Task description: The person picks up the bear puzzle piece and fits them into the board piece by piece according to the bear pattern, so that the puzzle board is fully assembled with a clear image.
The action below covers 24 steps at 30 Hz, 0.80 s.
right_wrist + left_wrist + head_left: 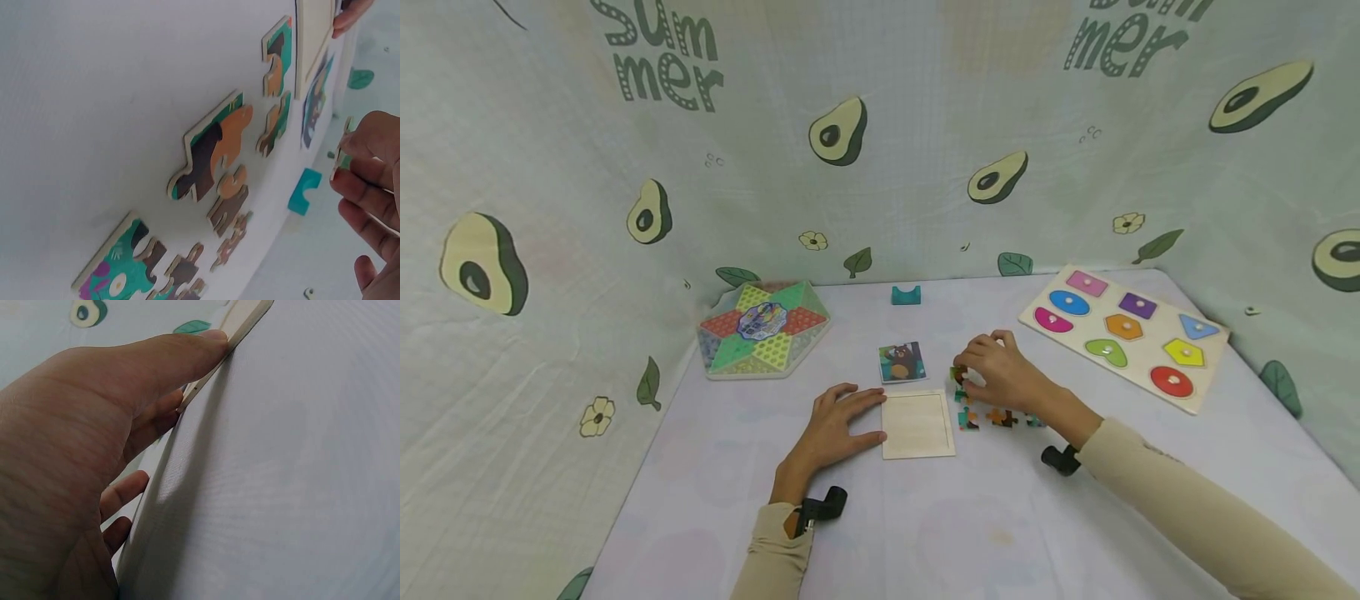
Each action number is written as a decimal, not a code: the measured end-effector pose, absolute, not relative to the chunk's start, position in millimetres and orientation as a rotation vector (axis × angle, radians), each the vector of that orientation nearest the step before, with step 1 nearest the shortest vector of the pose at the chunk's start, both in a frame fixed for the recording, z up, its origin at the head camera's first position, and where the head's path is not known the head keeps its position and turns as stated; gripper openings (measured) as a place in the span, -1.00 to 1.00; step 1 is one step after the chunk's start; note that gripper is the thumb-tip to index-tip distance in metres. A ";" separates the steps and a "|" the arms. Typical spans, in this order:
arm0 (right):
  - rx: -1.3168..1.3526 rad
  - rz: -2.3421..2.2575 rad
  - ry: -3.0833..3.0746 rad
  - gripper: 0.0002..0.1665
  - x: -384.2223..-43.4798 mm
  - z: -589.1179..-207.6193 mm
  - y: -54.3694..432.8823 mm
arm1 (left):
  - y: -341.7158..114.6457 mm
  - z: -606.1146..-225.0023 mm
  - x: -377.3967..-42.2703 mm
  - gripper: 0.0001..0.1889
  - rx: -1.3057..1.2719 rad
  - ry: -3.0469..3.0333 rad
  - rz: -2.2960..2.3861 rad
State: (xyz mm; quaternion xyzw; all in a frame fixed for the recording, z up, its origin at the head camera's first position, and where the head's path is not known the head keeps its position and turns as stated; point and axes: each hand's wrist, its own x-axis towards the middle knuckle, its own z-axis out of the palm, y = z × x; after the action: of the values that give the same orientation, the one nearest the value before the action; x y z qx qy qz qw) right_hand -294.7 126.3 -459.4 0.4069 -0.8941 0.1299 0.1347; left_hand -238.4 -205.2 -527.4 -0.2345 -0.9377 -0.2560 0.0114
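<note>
Head view: the left hand (835,425) is spread, fingers extended and thumb apart, with fingertips and thumb set against the left edge of a square tray of pale wood (919,427); nothing is gripped. A small square picture card showing a brown bear (902,363) lies just beyond the tray. The right hand (1003,375) is held over loose teal, orange and brown jigsaw pieces (1002,417), right of the tray. Farther back: a teal notched block (906,296), a hexagonal patterned box (763,327) at left, a pale wooden board of coloured shapes (1088,330) at right.

Left wrist view: the tray's edge is touched by the thumb; the other fingers are partly hidden.

Right wrist view: a thin wooden jigsaw piece (341,150), seen edge-on, is pinched between thumb and fingertips, raised off the white cloth (125,125); its printed face cannot be made out. Loose pieces are scattered, picture side up, on the cloth.
</note>
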 end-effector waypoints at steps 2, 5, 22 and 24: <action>1.185 0.383 -2.586 -0.63 -293.1 -460.4 123.7 | -205.6 -527.9 -238.3 -0.32 -0.726 -2.930 -0.801; 1.190 0.396 -2.590 -0.62 -290.4 -461.6 120.6 | -205.7 -528.3 -238.2 -0.32 -0.723 -2.940 -0.797; 1.255 0.430 -2.587 -0.63 -280.0 -458.8 101.2 | -204.8 -525.6 -236.4 -0.33 -0.706 -2.953 -0.799; 1.261 0.427 -2.583 -0.65 -278.9 -458.8 98.8 | -204.9 -525.5 -236.8 -0.33 -0.710 -2.946 -0.802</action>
State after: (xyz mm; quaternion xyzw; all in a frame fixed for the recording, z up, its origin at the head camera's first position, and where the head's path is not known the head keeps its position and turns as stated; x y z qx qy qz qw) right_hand -278.9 98.8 -458.8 0.4310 -0.8827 0.1461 0.1175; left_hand -236.8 -204.9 -525.5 -0.2266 -0.9398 -0.2558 0.0034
